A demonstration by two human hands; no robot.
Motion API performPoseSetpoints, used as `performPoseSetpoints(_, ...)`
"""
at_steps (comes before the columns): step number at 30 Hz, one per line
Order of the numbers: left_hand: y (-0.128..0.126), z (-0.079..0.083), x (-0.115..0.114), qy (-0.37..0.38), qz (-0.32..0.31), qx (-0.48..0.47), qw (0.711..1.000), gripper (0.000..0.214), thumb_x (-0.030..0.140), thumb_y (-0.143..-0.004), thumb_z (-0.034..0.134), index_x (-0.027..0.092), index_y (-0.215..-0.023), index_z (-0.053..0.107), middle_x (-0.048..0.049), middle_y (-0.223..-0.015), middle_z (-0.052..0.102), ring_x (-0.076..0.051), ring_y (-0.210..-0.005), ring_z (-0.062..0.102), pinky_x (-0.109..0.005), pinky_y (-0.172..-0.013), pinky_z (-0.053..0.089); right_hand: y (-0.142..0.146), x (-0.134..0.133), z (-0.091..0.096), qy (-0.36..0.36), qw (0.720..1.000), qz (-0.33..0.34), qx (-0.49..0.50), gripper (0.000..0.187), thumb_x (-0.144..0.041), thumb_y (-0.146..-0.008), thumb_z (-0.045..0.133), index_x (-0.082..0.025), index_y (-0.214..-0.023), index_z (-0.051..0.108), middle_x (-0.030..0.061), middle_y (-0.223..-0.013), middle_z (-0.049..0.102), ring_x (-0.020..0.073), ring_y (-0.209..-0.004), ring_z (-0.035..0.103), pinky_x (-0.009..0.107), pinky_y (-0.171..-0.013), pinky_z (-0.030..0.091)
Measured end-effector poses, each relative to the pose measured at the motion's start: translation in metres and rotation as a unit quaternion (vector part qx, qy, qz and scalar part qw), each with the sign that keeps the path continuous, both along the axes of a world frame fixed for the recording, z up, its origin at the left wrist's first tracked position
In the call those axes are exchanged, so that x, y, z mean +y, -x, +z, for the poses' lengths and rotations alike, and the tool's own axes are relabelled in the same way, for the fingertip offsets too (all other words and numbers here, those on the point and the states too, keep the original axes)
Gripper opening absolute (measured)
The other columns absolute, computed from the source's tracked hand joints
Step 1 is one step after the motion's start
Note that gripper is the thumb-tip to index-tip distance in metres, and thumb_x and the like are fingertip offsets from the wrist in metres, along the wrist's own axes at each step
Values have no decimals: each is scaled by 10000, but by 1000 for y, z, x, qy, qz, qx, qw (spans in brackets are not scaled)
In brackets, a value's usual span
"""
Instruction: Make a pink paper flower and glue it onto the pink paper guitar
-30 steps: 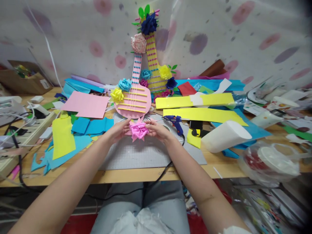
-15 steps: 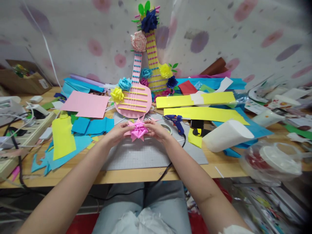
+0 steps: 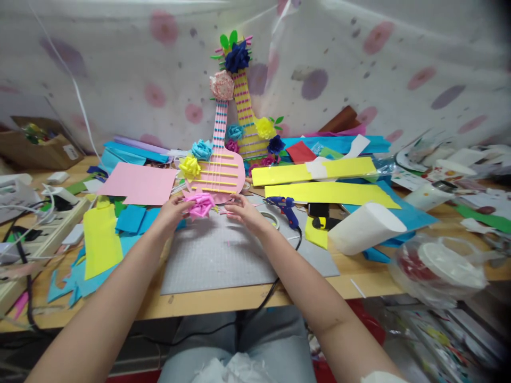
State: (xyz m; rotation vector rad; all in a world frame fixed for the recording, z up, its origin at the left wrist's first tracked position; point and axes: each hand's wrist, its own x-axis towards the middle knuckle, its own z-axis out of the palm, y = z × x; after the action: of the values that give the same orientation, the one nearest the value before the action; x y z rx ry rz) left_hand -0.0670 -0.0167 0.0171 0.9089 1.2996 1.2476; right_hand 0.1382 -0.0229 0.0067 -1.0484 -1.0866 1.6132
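Note:
A pink paper flower [image 3: 200, 204] with pointed edges is in my left hand [image 3: 171, 211], whose fingers grip its left side. It is held above the grey cutting mat [image 3: 239, 260]. My right hand [image 3: 244, 213] is apart from the flower, to its right, with fingers stretched out and nothing visible in them. Just behind both hands a pink paper guitar [image 3: 219, 175] leans upright, bearing a yellow flower [image 3: 190, 167] and a blue flower [image 3: 202, 149]. A blue glue gun [image 3: 285, 208] lies right of my right hand, near a roll of tape [image 3: 271, 219].
A yellow paper guitar [image 3: 251, 119] stands behind the pink one. Pink sheet [image 3: 139, 183], yellow sheet [image 3: 101, 239] and power strip [image 3: 48, 250] lie left. Yellow strips [image 3: 331, 197], a white roll [image 3: 361, 229] and a bagged container [image 3: 443, 266] are right. The glue gun's cable crosses the table edge.
My left hand has carried the pink flower leftward. My right hand has let go of it, and its fingers are now spread. The view has tilted slightly upward.

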Motion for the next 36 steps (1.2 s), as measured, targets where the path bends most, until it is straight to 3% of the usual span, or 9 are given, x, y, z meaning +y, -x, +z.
performPoseSetpoints(7, 42, -7, 57, 0, -31, -19, 999, 260, 162, -572, 704, 103, -810, 616, -62, -726, 661, -136, -574, 619, -226, -493, 504, -15, 6, -8, -10, 1000, -26, -7, 499, -278, -589, 723, -208, -1014, 470, 51, -1010, 543, 155, -867, 588, 325, -744, 515)
performPoseSetpoints(13, 50, -14, 75, 8, 7, -7, 1000, 290, 112, -572, 700, 92, -852, 626, -58, -684, 652, -107, -515, 591, -186, -459, 471, -18, 9, -17, -1, 1000, -11, -6, 472, -287, -581, 730, -209, -982, 494, 36, -964, 553, 137, -827, 582, 285, -683, 502)
performPoseSetpoints(22, 43, -9, 73, -16, 42, -23, 999, 186, 115, -584, 655, 111, -768, 623, -3, -580, 596, -61, -432, 521, -130, -376, 376, -17, 7, -23, 16, 1000, -1, -11, 441, -311, -584, 733, -205, -954, 517, 31, -939, 586, 129, -798, 593, 261, -650, 498)
performPoseSetpoints(28, 37, 5, 53, -46, 87, -51, 994, 276, 94, -553, 655, 152, -810, 573, 2, -696, 620, -87, -538, 579, -176, -473, 466, -18, 6, -23, -18, 999, -2, -29, 332, -352, -618, 708, -196, -871, 561, 11, -883, 600, 110, -760, 590, 231, -627, 479)
performPoseSetpoints(32, 14, 15, 26, -96, 104, -47, 989, 359, 122, -545, 682, 175, -878, 559, 7, -752, 611, -94, -595, 591, -181, -506, 464, -9, 7, -19, -41, 999, -14, -28, 352, -397, -607, 713, -192, -843, 552, 4, -854, 605, 103, -738, 584, 230, -636, 476)
performPoseSetpoints(36, -22, 7, 7, -45, 38, -67, 996, 452, 118, -482, 710, 167, -893, 529, 19, -750, 583, -84, -587, 575, -191, -528, 460, -2, 6, -14, -11, 998, 0, 62, 501, -381, -568, 750, -228, -966, 487, 0, -917, 596, 121, -774, 612, 281, -719, 501)
